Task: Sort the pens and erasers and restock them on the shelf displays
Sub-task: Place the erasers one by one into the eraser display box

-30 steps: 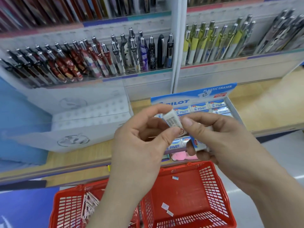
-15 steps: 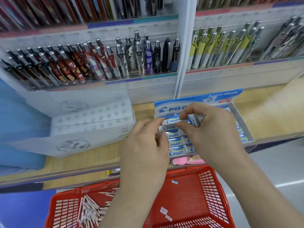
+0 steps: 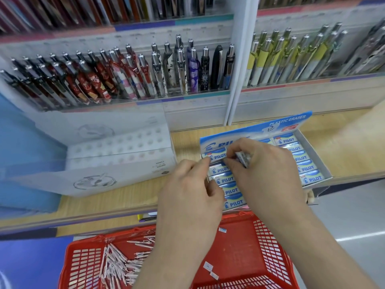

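A Pilot eraser display box (image 3: 312,157) sits on the wooden shelf, its rows filled with blue-and-white erasers (image 3: 309,179). My right hand (image 3: 268,172) is over the box's left rows and pinches a small eraser (image 3: 243,158) between thumb and fingers. My left hand (image 3: 191,192) is beside it, its fingertips touching the top eraser (image 3: 216,156) of the left row. Below, a red basket (image 3: 268,261) holds a few loose erasers (image 3: 208,266). A second red basket (image 3: 83,265) on the left holds several pens (image 3: 116,265).
Racks of upright pens (image 3: 129,74) fill the displays behind the shelf, with yellow-banded pens (image 3: 277,59) at the right. A white perforated pen stand (image 3: 116,155) sits left of the eraser box. A white divider post (image 3: 239,59) splits the racks.
Both hands have gone from in front of the box, where they held the eraser up, down onto the box's left rows. The view has tilted down, showing more of the baskets.
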`<state>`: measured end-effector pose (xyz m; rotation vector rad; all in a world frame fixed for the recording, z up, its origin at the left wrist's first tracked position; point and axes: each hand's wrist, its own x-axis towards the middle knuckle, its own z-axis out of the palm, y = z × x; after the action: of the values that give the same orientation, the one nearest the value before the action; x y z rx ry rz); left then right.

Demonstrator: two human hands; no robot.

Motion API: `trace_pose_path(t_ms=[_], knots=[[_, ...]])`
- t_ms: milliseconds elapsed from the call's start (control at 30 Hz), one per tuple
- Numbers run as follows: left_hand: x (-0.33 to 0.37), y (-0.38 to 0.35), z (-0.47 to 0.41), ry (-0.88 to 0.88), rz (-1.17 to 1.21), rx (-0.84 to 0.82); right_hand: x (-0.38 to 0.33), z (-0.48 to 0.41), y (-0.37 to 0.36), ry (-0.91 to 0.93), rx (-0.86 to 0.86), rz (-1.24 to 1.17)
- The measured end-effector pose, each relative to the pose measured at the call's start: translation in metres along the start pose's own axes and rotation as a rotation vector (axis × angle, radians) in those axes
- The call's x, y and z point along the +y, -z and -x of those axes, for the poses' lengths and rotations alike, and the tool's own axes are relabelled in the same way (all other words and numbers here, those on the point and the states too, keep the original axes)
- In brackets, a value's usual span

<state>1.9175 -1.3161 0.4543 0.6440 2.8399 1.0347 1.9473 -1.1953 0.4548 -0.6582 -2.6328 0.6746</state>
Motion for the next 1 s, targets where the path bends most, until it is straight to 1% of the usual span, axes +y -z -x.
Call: trace_pose_path(t_ms=[167,233,300,367,433,500,533,600,667,833,900,1000], knots=[[0.002,0.000,0.002,0.003,-0.007,0.018,0.006,0.002,0.013,-0.089,-0.137,-0.172],[0.003,0.001,0.002,0.002,0.019,0.006,0.009,0.004,0.022,-0.160,-0.180,-0.367],[0.003,0.002,0.005,-0.008,0.050,0.019,0.006,0.007,0.034,-0.252,-0.235,-0.657],[0.005,0.005,0.009,-0.022,0.128,0.054,0.005,0.011,0.044,-0.306,-0.286,-0.803],[0.010,0.010,0.012,-0.039,0.287,0.033,0.005,0.012,0.049,-0.338,-0.345,-0.866],[0.017,0.017,0.015,-0.069,0.467,-0.055,0.004,0.012,0.051,-0.362,-0.403,-0.940],[0.020,0.019,0.015,-0.093,0.522,-0.103,0.003,0.012,0.052,-0.362,-0.427,-0.966],[0.024,0.019,0.016,-0.145,0.529,-0.142,0.001,0.011,0.054,-0.345,-0.460,-0.991],[0.025,0.016,0.015,-0.144,0.497,-0.104,0.000,0.011,0.055,-0.338,-0.476,-1.014],[0.021,0.017,0.013,0.024,0.610,0.036,0.003,0.015,0.056,-0.379,-0.546,-1.148],[0.019,0.018,0.013,0.086,0.662,0.091,0.007,0.015,0.054,-0.406,-0.510,-1.197],[0.020,0.015,0.015,0.131,0.667,0.112,0.007,0.016,0.049,-0.477,-0.424,-1.226]])
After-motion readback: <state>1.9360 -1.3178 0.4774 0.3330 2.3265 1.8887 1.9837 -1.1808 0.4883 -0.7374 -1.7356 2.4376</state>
